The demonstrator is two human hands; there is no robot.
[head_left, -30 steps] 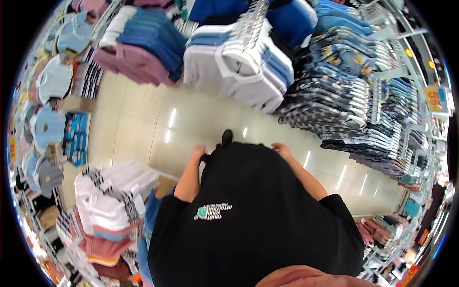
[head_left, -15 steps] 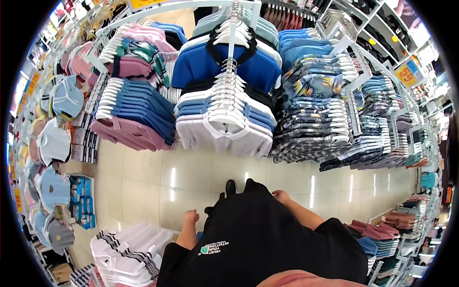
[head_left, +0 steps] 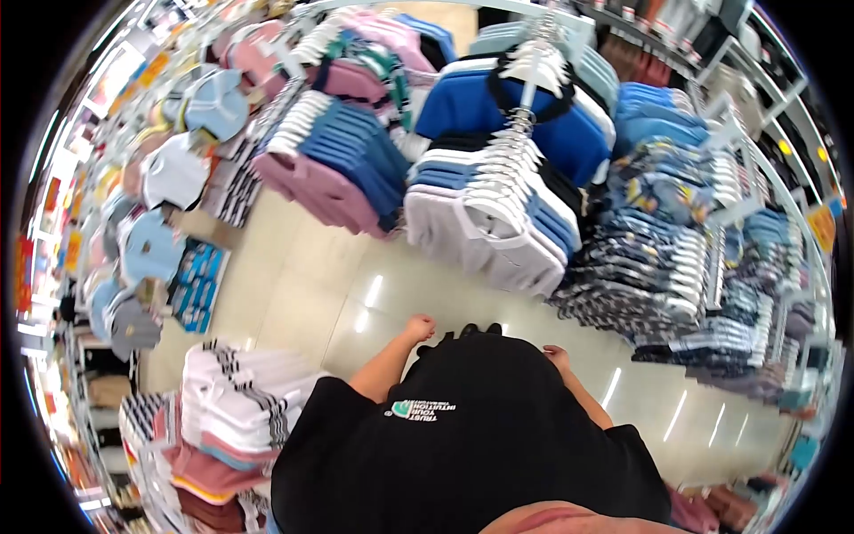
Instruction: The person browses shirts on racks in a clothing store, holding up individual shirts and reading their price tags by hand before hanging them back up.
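Observation:
My left hand (head_left: 421, 327) hangs low beside the front of my black T-shirt (head_left: 463, 445), its fingers curled in and nothing visible in them. On the other side of my body, my right hand (head_left: 556, 356) also hangs with bent fingers, partly turned away; nothing shows in it. Neither hand touches the clothes around me. Ahead of both hands, a rack carries pale lilac tops (head_left: 480, 240) on white hangers, with a blue top (head_left: 463, 102) behind them. My dark shoes (head_left: 480, 329) show just past the shirt.
Pink tops (head_left: 316, 191) and blue tops (head_left: 356, 151) hang at the front left, patterned shirts (head_left: 640, 276) at the right. Caps (head_left: 151, 245) line the left side above blue boxes (head_left: 197, 287). Striped white shirts (head_left: 236, 392) hang behind my left arm. Pale tiled floor (head_left: 302, 267) runs between the racks.
My view has turned to the left, so racks and caps sit further right and higher in the picture. My left hand is raised a little and further forward. Both hands still hold nothing visible.

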